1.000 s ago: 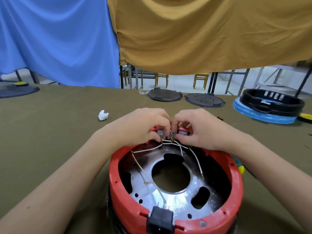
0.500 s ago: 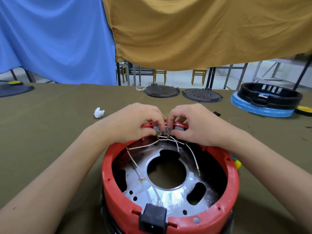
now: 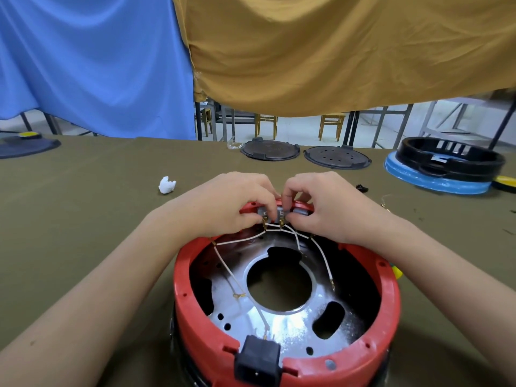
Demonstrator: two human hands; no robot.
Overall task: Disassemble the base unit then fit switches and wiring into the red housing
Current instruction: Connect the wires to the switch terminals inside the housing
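Red housing (image 3: 284, 356) sits on the table (image 3: 83, 219) before me — I judge the switch-fitting step is underway. My left hand (image 3: 231, 202) and right hand (image 3: 321, 202) pinch the switches (image 3: 279, 216) at its far rim, fingers curled; next they need pressing home, white wires (image 3: 312, 247) kept free.

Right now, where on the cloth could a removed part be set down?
Bare cloth lies left of the red housing, nearer than the white scrap. The far edge is crowded by two black discs and the black ring.
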